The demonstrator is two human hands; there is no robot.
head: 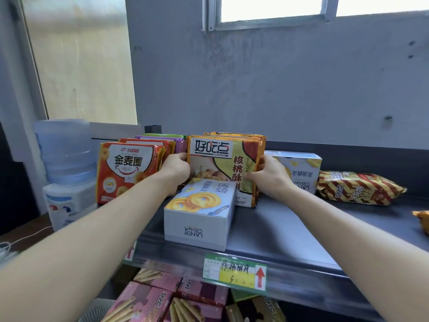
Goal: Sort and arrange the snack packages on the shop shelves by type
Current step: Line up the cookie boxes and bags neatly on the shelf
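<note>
An upright row of orange-and-yellow walnut biscuit packs [222, 156] stands on the top shelf [290, 231]. My left hand [175, 174] grips the row's left side. My right hand [270, 176] grips its right side, fingers curled round the front pack's edge. A white Landy Castle cookie box [199, 214] lies flat in front of the row, between my forearms. A second white cookie box [299, 170] stands behind my right hand. Red-and-orange ring-biscuit packs [127, 168] stand to the left, with purple packs [162, 139] behind them.
A red-and-gold striped bag [357, 188] lies at the shelf's right, and an orange pack corner [422, 220] shows at the frame edge. A price tag with a red arrow [235, 271] hangs on the rail. Pink wafer-stick boxes [148, 303] fill the lower shelf. A water dispenser [65, 173] stands left.
</note>
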